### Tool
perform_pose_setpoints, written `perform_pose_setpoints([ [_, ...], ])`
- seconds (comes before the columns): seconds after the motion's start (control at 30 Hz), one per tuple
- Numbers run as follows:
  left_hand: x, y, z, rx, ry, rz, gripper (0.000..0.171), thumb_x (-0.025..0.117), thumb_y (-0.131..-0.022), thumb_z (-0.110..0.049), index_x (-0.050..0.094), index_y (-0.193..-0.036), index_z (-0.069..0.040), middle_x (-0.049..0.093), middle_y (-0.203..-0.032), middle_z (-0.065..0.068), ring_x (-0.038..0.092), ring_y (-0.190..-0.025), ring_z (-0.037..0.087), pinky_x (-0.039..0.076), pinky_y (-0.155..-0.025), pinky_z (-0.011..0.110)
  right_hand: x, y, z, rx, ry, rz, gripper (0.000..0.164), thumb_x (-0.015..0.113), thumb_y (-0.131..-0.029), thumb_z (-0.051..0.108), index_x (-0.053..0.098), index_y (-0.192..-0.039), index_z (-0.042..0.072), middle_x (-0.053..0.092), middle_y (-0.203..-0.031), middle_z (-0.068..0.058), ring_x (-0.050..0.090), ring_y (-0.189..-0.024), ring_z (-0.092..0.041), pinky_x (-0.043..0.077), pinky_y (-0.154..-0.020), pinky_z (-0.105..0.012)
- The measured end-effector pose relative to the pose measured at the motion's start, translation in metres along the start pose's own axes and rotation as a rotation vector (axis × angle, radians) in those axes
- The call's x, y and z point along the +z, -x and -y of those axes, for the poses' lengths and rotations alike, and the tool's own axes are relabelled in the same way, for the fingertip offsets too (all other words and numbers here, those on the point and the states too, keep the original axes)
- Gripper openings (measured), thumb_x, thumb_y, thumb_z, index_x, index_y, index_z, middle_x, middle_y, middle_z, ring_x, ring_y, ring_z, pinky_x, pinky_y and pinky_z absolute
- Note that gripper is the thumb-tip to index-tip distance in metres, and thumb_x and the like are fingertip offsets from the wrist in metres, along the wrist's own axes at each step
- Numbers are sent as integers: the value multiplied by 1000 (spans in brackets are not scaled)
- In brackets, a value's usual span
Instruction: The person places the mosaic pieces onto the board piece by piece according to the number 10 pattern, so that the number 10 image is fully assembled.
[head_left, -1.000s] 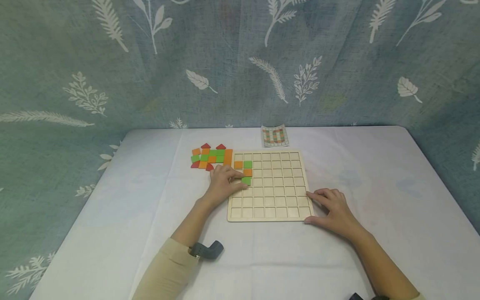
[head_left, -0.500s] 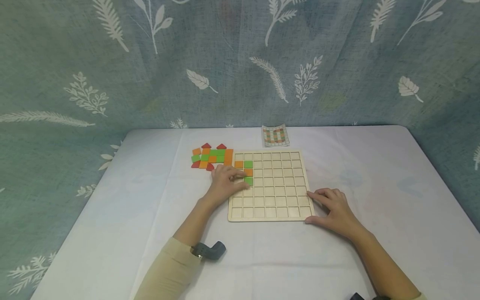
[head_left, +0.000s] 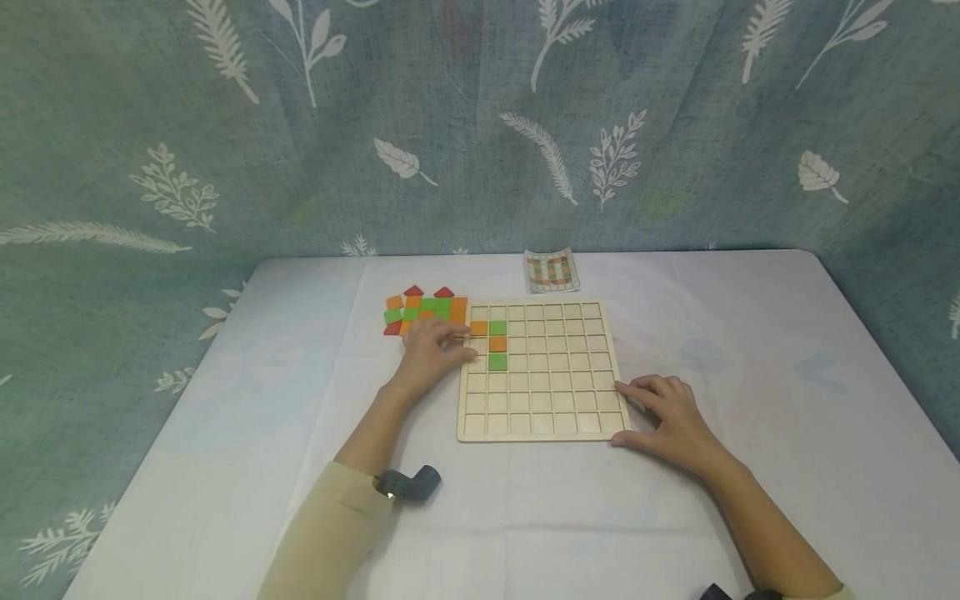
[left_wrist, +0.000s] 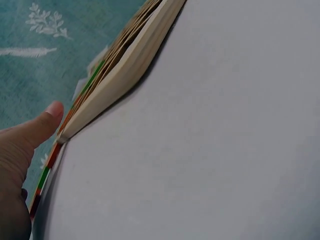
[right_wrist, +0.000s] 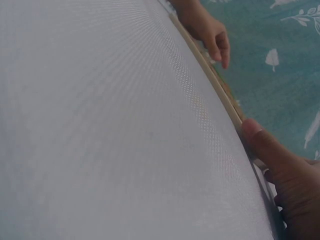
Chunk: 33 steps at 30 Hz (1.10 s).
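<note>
A pale wooden grid board (head_left: 551, 400) lies flat on the table. In its left part sit two green square tiles (head_left: 498, 362) and two orange square tiles (head_left: 498, 344). My left hand (head_left: 432, 354) hovers at the board's left edge, thumb and fingers apart, with no tile visible between them; it partly covers a cluster of loose tiles (head_left: 442, 305) in orange, green and red. On the other side, my right hand (head_left: 670, 421) touches the board's right edge with thumb and forefinger spread. The right wrist view shows that thumb (right_wrist: 255, 132) against the board's rim.
Behind the board lies a small printed card (head_left: 552, 272) with a coloured grid pattern. A white cloth covers the table (head_left: 750, 333), and a patterned blue-green curtain (head_left: 465, 125) hangs along its back. A dark band (head_left: 408, 483) is worn on the left wrist.
My left hand has moved left and slightly away from me, off the lower green tile, which now lies fully visible in its square. The right hand stays at the board's edge.
</note>
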<state>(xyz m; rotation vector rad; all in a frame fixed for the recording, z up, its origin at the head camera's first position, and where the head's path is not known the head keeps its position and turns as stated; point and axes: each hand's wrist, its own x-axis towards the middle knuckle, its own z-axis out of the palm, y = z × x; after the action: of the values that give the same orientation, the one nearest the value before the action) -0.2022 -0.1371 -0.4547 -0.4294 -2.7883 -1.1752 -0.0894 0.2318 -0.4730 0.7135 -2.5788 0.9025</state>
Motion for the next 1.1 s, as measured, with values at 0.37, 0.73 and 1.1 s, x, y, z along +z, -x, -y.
perform_pose_setpoints([
  [0.37,-8,-11,13,-7,-99,-62,35,77,-77,-32,72,-106,-13,61,-95,6,41,-95,26,19,-90,50,-2,-2,2,10,6,3,71,87,-56,32,65,-118,6,59,-107,-10,44,-94,-22,28,-82,-40],
  [0.73,-10,-15,17,-110,-171,-37,40,72,-82,-38,67,-114,-14,59,-104,6,41,-95,24,16,-93,50,-1,0,2,6,17,6,71,87,-56,34,65,-118,6,59,-107,-10,45,-95,-22,29,-82,-40],
  [1.1,-15,-13,18,-92,-211,-10,36,72,-82,-36,68,-110,-15,58,-111,9,39,-103,27,17,-90,51,-1,1,0,-23,5,-6,71,86,-58,37,64,-118,6,59,-106,-9,45,-93,-22,28,-82,-38],
])
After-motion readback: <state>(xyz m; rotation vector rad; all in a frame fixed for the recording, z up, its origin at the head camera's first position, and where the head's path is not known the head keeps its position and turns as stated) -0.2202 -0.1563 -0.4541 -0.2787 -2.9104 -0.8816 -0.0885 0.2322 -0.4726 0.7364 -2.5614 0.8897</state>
